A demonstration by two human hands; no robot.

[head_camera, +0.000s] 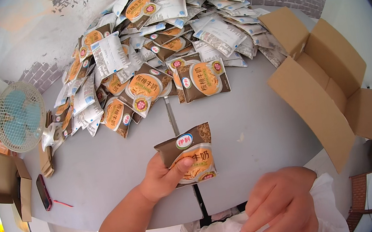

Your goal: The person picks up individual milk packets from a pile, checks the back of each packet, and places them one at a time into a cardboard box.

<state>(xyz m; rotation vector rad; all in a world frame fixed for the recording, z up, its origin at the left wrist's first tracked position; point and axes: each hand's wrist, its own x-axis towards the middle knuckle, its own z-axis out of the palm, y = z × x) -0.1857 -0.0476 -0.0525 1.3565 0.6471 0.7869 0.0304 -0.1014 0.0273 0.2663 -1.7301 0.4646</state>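
Note:
My left hand point(161, 179) holds a brown and orange Yili milk pouch point(195, 150) over the near part of the grey table point(126, 169). The thumb lies across the pouch's printed front, and the fingers are hidden behind it. Close to my body at the lower right is my right hand point(279, 206), back upwards, its fingers loosely bent and apart. No object shows in it, though its palm is out of sight. Beyond the held pouch, a large heap of similar pouches point(146, 86) covers the far side of the table, some showing white backs point(221, 35).
An open cardboard box point(322, 80) stands on the right, flaps spread. To the left are a desk fan point(20, 116), a phone point(44, 192), a red strip point(63, 203), folded cardboard point(46, 159) and another open carton point(4, 182). A wicker chair point(358, 195) is at lower right.

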